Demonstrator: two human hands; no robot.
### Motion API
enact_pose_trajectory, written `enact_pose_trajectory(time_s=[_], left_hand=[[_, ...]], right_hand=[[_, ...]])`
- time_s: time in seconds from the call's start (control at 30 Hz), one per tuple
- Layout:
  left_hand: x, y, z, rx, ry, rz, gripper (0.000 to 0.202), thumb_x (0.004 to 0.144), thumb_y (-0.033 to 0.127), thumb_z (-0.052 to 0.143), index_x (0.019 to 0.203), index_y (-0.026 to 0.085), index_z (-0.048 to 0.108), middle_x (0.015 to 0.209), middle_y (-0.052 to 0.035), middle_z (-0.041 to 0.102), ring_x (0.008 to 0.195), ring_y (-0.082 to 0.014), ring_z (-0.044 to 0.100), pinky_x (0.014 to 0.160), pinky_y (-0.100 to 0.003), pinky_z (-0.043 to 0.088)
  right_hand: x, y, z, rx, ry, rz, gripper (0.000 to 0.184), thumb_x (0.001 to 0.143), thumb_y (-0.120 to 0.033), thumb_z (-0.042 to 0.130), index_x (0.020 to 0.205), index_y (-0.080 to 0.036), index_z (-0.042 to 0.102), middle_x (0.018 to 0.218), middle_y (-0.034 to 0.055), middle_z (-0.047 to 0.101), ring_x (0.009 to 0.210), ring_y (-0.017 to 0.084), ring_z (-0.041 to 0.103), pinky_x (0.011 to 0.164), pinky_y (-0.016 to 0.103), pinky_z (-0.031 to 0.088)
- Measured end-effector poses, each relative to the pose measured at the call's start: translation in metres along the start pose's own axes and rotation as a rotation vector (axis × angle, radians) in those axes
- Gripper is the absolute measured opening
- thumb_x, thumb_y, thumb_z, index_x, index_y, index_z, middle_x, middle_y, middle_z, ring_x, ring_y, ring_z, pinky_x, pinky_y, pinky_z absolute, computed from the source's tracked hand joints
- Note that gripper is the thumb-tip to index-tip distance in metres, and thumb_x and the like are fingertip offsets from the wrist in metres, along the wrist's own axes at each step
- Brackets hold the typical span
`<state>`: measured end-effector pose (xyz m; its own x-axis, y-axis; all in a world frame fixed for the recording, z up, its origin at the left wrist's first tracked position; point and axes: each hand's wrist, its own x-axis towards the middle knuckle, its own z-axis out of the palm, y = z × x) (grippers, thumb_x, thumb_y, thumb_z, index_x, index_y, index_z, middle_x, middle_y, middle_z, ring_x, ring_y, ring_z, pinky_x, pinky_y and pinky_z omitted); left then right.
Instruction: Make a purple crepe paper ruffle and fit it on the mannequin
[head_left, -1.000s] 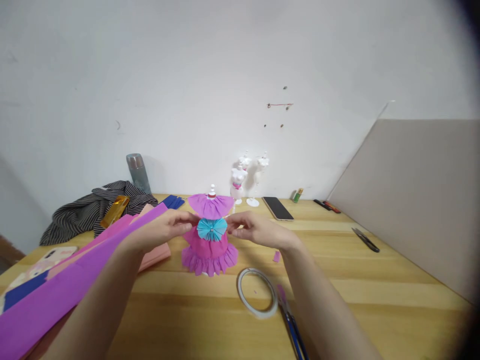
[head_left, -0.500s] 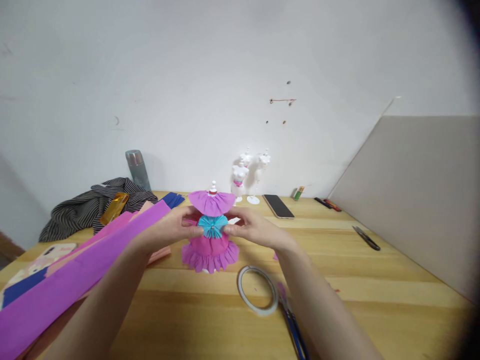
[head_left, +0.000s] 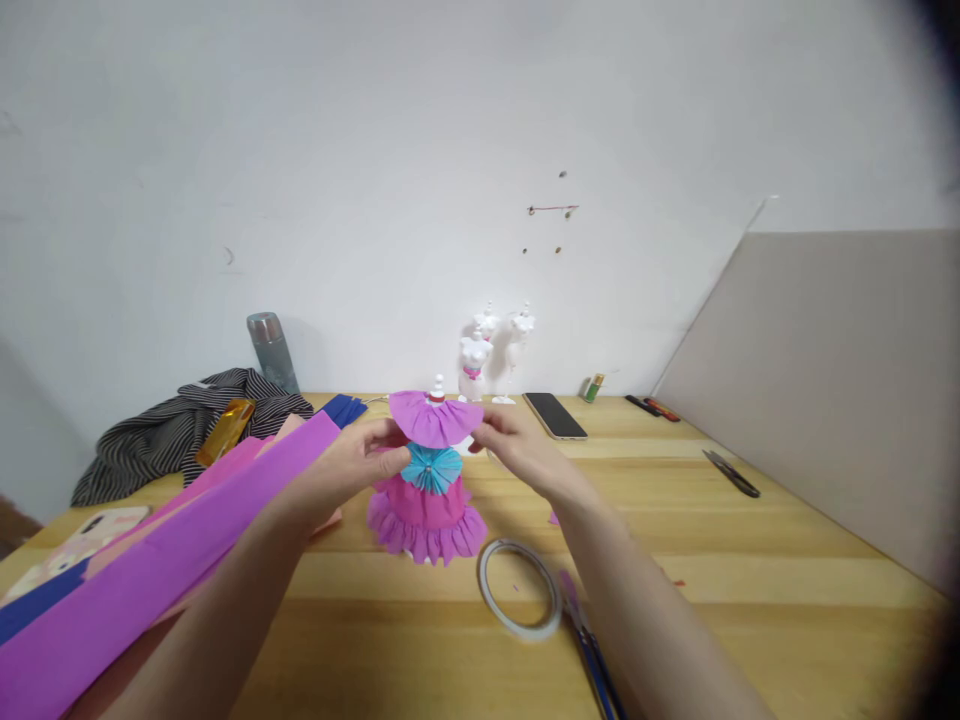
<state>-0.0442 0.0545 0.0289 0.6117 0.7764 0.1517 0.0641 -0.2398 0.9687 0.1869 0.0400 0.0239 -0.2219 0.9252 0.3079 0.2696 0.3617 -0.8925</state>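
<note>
A miniature white dress form (head_left: 439,383) stands on the wooden table, wearing a crepe-paper dress (head_left: 427,505). The dress has a purple ruffled collar (head_left: 436,420), a pink skirt and a purple frilled hem. A pleated blue paper bow (head_left: 433,469) with a small bead sits at the waist. My left hand (head_left: 373,452) grips the dress at its left side, thumb at the bow's left edge and fingers partly hidden behind. Off the bow, my right hand (head_left: 514,447) is beside the collar's right edge, fingers loosely bent and apart.
A roll of double-sided tape (head_left: 519,590) and blue-handled scissors (head_left: 592,655) lie in front. Crepe-paper sheets (head_left: 172,535), striped cloth (head_left: 180,430) and a flask (head_left: 272,350) are left. Behind stand small white dress forms (head_left: 475,358) and a phone (head_left: 555,415). Black snips (head_left: 731,473) lie right.
My right hand has come off the blue bow and moved up and outward to the collar. My left hand stays on the dress. The view has shifted slightly.
</note>
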Motion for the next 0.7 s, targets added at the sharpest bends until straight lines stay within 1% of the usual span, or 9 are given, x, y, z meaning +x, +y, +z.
enact_pose_trajectory(time_s=[0.1, 0.17, 0.23, 0.3, 0.33, 0.4, 0.5, 0.6, 0.7], left_hand=[[0.000, 0.000, -0.010, 0.042, -0.012, -0.028, 0.042, 0.082, 0.037, 0.068, 0.121, 0.021, 0.068, 0.123, -0.0129, 0.068, 0.114, -0.0308, 0.063, 0.101, -0.046, 0.047], [-0.001, 0.001, -0.017, 0.071, 0.003, -0.037, 0.041, 0.081, 0.034, 0.069, 0.121, 0.024, 0.069, 0.121, -0.0107, 0.070, 0.113, -0.0307, 0.063, 0.101, -0.047, 0.047], [-0.003, 0.002, -0.023, 0.119, 0.026, -0.044, 0.039, 0.079, 0.033, 0.071, 0.117, 0.025, 0.072, 0.117, -0.0093, 0.072, 0.110, -0.0308, 0.065, 0.099, -0.047, 0.049], [-0.006, 0.005, -0.029, 0.178, 0.072, -0.050, 0.035, 0.075, 0.033, 0.074, 0.108, 0.024, 0.075, 0.113, -0.0097, 0.073, 0.107, -0.0311, 0.066, 0.096, -0.046, 0.051], [-0.008, 0.006, -0.032, 0.194, 0.109, -0.057, 0.033, 0.072, 0.033, 0.076, 0.104, 0.023, 0.077, 0.111, -0.0103, 0.074, 0.104, -0.0312, 0.067, 0.094, -0.045, 0.052], [-0.011, 0.010, -0.035, 0.217, 0.197, -0.064, 0.030, 0.070, 0.035, 0.077, 0.097, 0.021, 0.078, 0.108, -0.0115, 0.075, 0.100, -0.0308, 0.068, 0.089, -0.043, 0.054], [-0.016, 0.016, -0.035, 0.224, 0.339, -0.059, 0.033, 0.072, 0.041, 0.075, 0.096, 0.019, 0.077, 0.100, -0.0115, 0.076, 0.089, -0.0287, 0.070, 0.080, -0.040, 0.055], [-0.019, 0.024, -0.028, 0.220, 0.524, 0.070, 0.029, 0.072, 0.040, 0.074, 0.091, 0.018, 0.078, 0.089, -0.0097, 0.077, 0.078, -0.0264, 0.069, 0.072, -0.037, 0.055], [-0.024, 0.032, -0.021, 0.273, 0.605, 0.225, 0.020, 0.072, 0.035, 0.073, 0.083, 0.020, 0.079, 0.089, -0.0077, 0.077, 0.087, -0.0269, 0.069, 0.084, -0.037, 0.053]], right_hand=[[0.004, -0.008, -0.008, 0.048, 0.247, -0.092, 0.024, 0.084, -0.031, 0.058, 0.099, -0.020, 0.074, 0.092, 0.0076, 0.074, 0.085, 0.021, 0.066, 0.071, 0.033, 0.050], [0.007, -0.019, -0.013, 0.057, 0.292, -0.196, 0.028, 0.085, -0.034, 0.058, 0.105, -0.021, 0.073, 0.098, 0.0087, 0.074, 0.094, 0.022, 0.067, 0.076, 0.035, 0.051], [0.013, -0.034, -0.015, -0.035, 0.183, -0.296, 0.030, 0.088, -0.032, 0.057, 0.113, -0.024, 0.071, 0.106, 0.0080, 0.073, 0.099, 0.021, 0.066, 0.080, 0.036, 0.050], [0.021, -0.050, -0.015, -0.158, 0.056, -0.404, 0.031, 0.089, -0.027, 0.055, 0.116, -0.025, 0.069, 0.108, 0.0067, 0.072, 0.098, 0.020, 0.064, 0.079, 0.034, 0.050], [0.025, -0.057, -0.014, -0.221, -0.004, -0.442, 0.030, 0.089, -0.024, 0.054, 0.115, -0.025, 0.070, 0.105, 0.0064, 0.071, 0.095, 0.019, 0.064, 0.076, 0.033, 0.049], [0.033, -0.069, -0.011, -0.332, -0.078, -0.482, 0.025, 0.087, -0.017, 0.055, 0.101, -0.022, 0.075, 0.090, 0.0051, 0.071, 0.081, 0.016, 0.063, 0.071, 0.030, 0.048], [0.039, -0.079, -0.006, -0.433, -0.111, -0.491, 0.021, 0.082, -0.008, 0.058, 0.085, -0.019, 0.076, 0.080, 0.0027, 0.068, 0.071, 0.013, 0.061, 0.066, 0.028, 0.046], [0.038, -0.086, -0.001, -0.474, -0.096, -0.450, 0.018, 0.080, -0.006, 0.060, 0.076, -0.017, 0.074, 0.072, 0.0011, 0.067, 0.066, 0.012, 0.060, 0.062, 0.026, 0.044], [0.035, -0.093, 0.004, -0.483, -0.098, -0.365, 0.014, 0.080, -0.011, 0.064, 0.069, -0.016, 0.071, 0.065, 0.0002, 0.065, 0.058, 0.012, 0.059, 0.055, 0.025, 0.042]])
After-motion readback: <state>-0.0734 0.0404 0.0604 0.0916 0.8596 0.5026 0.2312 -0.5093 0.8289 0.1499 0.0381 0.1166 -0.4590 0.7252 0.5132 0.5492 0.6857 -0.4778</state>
